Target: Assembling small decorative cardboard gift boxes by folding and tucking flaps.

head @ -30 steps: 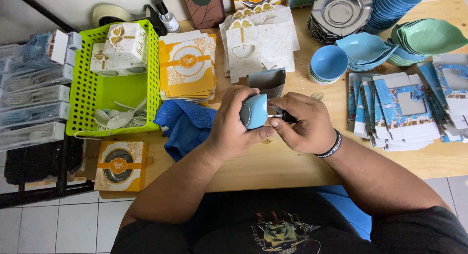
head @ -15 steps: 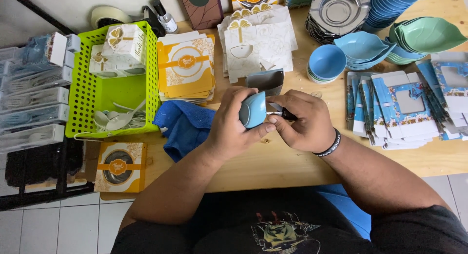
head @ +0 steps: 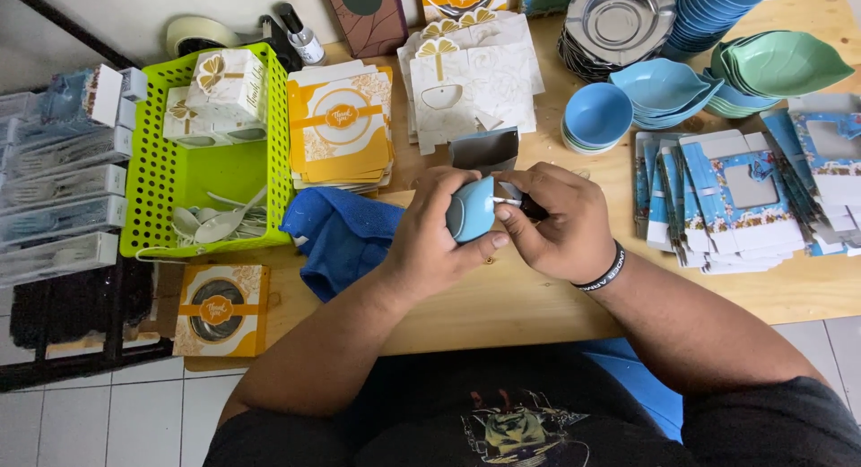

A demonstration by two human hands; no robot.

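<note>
Head view: hands (head: 502, 229) grip blue dish (head: 470, 209) above table edge (head: 502, 328).

Yellow-orange flat boxes (head: 341, 126) by green basket; white cartons (head: 471, 77) behind; blue window-boxes (head: 744, 198) rt.

Left hand (head: 435, 229) and right hand (head: 556, 220) meet, fingers curled, forearms converging.
</note>
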